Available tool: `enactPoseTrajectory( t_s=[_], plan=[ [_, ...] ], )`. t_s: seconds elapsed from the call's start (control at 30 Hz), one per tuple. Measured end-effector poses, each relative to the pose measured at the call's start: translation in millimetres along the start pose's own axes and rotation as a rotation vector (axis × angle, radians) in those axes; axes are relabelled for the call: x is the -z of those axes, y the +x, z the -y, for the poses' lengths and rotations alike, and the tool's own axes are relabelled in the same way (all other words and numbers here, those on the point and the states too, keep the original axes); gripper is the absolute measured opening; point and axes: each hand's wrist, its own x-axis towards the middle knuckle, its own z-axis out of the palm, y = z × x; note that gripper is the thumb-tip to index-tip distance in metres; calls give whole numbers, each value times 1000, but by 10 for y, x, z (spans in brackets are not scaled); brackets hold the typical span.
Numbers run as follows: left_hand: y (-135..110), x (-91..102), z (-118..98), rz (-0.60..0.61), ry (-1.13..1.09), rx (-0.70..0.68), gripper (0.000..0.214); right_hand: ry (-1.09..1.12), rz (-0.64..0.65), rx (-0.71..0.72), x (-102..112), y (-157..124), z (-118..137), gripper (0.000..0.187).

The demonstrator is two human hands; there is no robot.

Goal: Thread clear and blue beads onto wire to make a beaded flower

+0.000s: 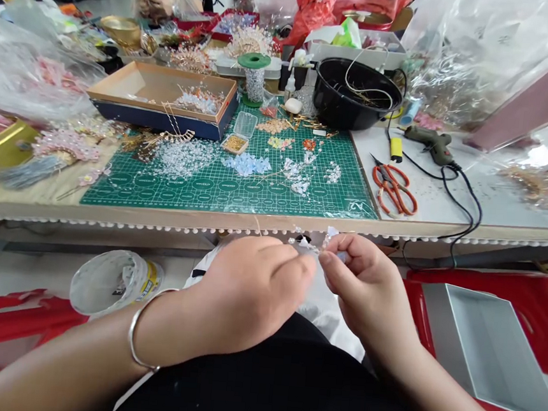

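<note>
My left hand (pixel 261 287), a silver bangle on its wrist, is closed with its back toward me, so its fingertips are mostly hidden. A thin wire end (pixel 257 224) sticks up behind it. Thumb and forefinger of my right hand (pixel 368 281) pinch a beaded wire spray (pixel 331 232) with clear beads and a pale blue flower. Its beads run across the small gap to my left fingers. Both hands are in front of the table edge, above my lap. On the green cutting mat (pixel 189 191) lie clear beads (pixel 182 158), blue petals (pixel 247 164) and a finished-looking sprig (pixel 298 174).
Right of the mat are red-handled pliers (pixel 395 189), a glue gun (pixel 430 145) and its cable. A black pot (pixel 358 94), a bead spool (pixel 254 79) and a cardboard box (pixel 163 97) stand behind. A white bucket (pixel 111 284) and grey bin (pixel 487 346) flank me below.
</note>
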Motion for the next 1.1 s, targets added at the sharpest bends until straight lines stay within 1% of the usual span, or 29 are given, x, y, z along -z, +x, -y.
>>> enactPoseTrajectory(
  t_s=[0.13, 0.2, 0.3, 0.37, 0.5, 0.57, 0.67, 0.73, 0.83, 0.9, 0.97, 1.07, 1.1],
  plan=[
    [104, 131, 68, 52, 32, -89, 25, -158, 144, -70, 50, -27, 85, 7],
    [157, 174, 111, 99, 66, -136, 25, -217, 199, -77, 65, -35, 108, 6],
    [221, 209, 154, 167, 102, -207, 27, -256, 284, -67, 86, -52, 101, 6],
    [254, 222, 163, 214, 63, -210, 27, -251, 336, -77, 100, -64, 84, 6],
    [292, 258, 164, 329, -65, -142, 21, -237, 454, -87, 124, -62, 66, 10],
    [298, 282, 165, 339, -153, -91, 18, -224, 510, -109, 137, -52, 68, 11],
    [305, 306, 171, 326, -279, -12, 20, -172, 575, -162, 162, -45, 79, 11],
    [323, 310, 176, 350, -309, -11, 17, -119, 620, -171, 174, -52, 88, 11],
    [390, 325, 190, 431, -305, -4, 17, -50, 660, -160, 178, -82, 102, 13],
    [457, 353, 213, 508, -357, 71, 18, -42, 665, -168, 175, -112, 112, 14],
    [522, 379, 257, 624, -493, 161, 19, -64, 665, -168, 177, -146, 124, 14],
    [563, 343, 360, 859, -862, 248, 19, -98, 660, -107, 198, -192, 147, 14],
    [555, 301, 394, 908, -1001, 281, 19, -92, 654, -85, 210, -205, 155, 13]
  ],
)
